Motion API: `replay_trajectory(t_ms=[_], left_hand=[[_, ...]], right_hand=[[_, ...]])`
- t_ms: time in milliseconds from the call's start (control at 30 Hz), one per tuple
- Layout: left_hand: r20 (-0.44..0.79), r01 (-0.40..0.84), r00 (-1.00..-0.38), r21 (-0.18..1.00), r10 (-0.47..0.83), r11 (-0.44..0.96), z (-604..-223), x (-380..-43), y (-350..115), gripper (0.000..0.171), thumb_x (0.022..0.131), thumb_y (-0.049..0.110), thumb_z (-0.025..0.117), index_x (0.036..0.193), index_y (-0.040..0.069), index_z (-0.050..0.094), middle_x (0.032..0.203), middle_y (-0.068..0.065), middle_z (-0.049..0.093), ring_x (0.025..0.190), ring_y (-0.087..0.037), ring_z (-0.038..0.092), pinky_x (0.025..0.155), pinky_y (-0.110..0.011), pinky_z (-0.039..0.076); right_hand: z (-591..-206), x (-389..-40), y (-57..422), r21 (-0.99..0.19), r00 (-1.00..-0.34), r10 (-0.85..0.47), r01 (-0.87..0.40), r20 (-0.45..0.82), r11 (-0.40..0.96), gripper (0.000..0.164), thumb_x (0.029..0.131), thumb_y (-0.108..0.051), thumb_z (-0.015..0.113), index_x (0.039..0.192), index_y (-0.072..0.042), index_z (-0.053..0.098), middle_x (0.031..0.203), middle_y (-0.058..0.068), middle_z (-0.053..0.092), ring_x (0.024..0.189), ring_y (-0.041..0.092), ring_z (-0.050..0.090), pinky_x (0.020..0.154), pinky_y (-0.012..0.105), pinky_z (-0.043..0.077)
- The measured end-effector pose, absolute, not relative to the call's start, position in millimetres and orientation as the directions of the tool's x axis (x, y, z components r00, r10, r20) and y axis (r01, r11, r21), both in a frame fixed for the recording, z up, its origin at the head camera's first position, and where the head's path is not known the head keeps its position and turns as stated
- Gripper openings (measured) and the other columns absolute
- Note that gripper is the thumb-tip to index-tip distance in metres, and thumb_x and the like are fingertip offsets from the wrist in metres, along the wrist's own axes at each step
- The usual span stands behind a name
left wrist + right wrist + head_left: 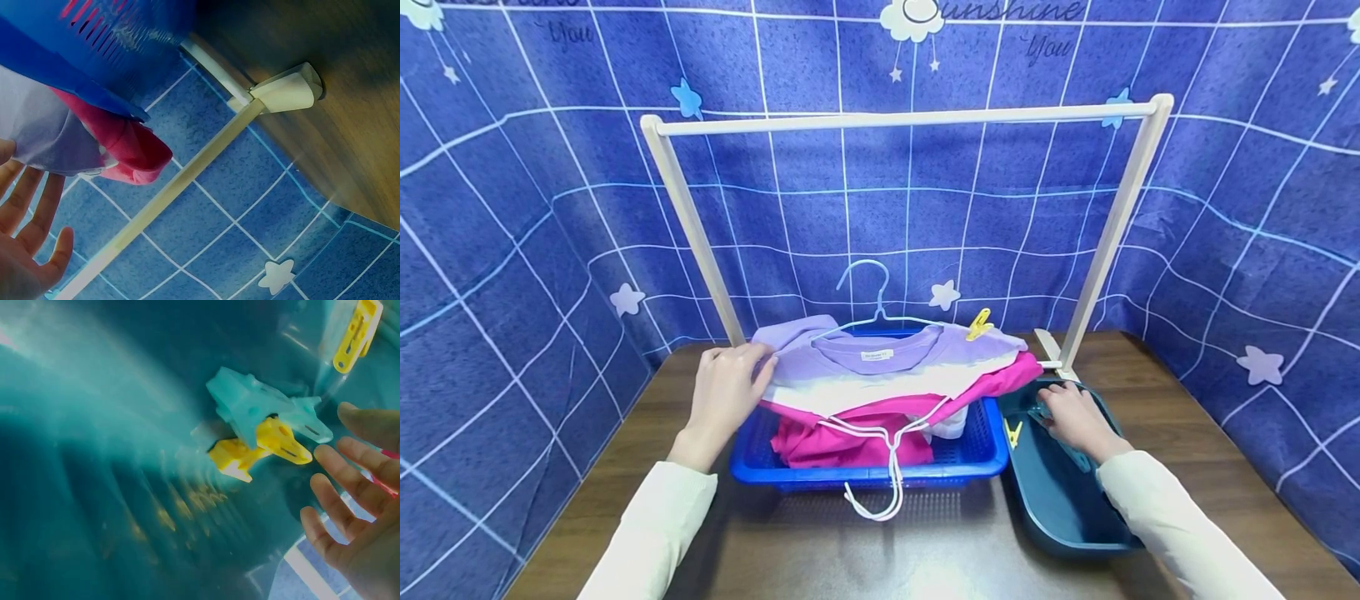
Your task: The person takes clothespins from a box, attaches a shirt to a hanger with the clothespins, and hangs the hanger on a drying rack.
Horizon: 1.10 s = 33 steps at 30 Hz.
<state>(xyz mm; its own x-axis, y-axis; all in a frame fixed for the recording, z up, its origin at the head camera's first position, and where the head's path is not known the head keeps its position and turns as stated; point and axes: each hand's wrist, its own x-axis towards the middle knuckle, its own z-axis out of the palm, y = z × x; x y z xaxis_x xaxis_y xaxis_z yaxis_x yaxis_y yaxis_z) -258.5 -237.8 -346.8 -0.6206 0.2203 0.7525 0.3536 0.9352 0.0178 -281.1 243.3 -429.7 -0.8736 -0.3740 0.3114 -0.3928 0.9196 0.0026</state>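
A purple, white and pink T-shirt (pixel 820 379) lies over the blue basket (pixel 868 477). A light blue hanger (pixel 881 315) is at its neckline, and a yellow clothespin (pixel 979 325) sits on its right shoulder. My left hand (pixel 727 398) pinches the shirt's left shoulder; in the left wrist view its fingertips pass behind the purple cloth (pixel 47 140). Over the dark teal tray (pixel 1060 521), my right hand (pixel 1078 419) reaches in with fingers extended. Near those fingertips lie a teal clothespin (pixel 250 403) and a yellow clothespin (pixel 281 440), with nothing visibly gripped.
White hangers (pixel 892 467) hook over the basket's front. Bright pink cloth (pixel 880 442) fills part of the basket. Behind stands a white rack with a horizontal bar (pixel 910 119); one foot (pixel 290 90) rests on the wooden table (pixel 1195 417). Another yellow clothespin (pixel 1012 433) is by the tray's left wall.
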Motion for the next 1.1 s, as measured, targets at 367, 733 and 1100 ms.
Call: replay_trajectory(t_ms=[367, 733, 1100], left_hand=[[0.754, 0.354, -0.619, 0.018, 0.220, 0.935, -346, -258, -238, 0.012, 0.082, 0.021, 0.064, 0.086, 0.010, 0.066, 0.079, -0.010, 0.070, 0.070, -0.030, 0.066, 0.075, -0.047, 0.040], [0.756, 0.350, -0.618, 0.020, 0.215, 0.937, -347, -259, -239, 0.013, 0.081, 0.022, 0.065, 0.084, 0.009, 0.066, 0.077, -0.010, 0.070, 0.070, -0.030, 0.066, 0.074, -0.047, 0.040], [0.756, 0.345, -0.618, 0.015, 0.215, 0.939, -347, -258, -239, 0.014, 0.081, 0.022, 0.065, 0.085, 0.009, 0.066, 0.077, -0.011, 0.070, 0.070, -0.030, 0.065, 0.074, -0.046, 0.040]], right_hand=[[-439, -287, 242, -0.020, -0.898, -0.341, -0.360, 0.278, 0.933, 0.026, 0.066, -0.009, 0.074, 0.086, -0.004, 0.059, 0.082, 0.011, 0.063, 0.077, 0.032, 0.052, 0.060, 0.044, 0.040], [-447, -288, 241, -0.037, -0.899, -0.326, -0.352, 0.292, 0.935, 0.024, 0.066, -0.013, 0.074, 0.082, -0.006, 0.057, 0.085, 0.010, 0.066, 0.087, 0.037, 0.053, 0.064, 0.049, 0.039], [-452, -289, 237, 0.000, -0.883, -0.335, -0.355, 0.329, 0.935, 0.021, 0.068, -0.016, 0.075, 0.081, -0.007, 0.061, 0.087, 0.011, 0.066, 0.087, 0.035, 0.051, 0.064, 0.047, 0.038]])
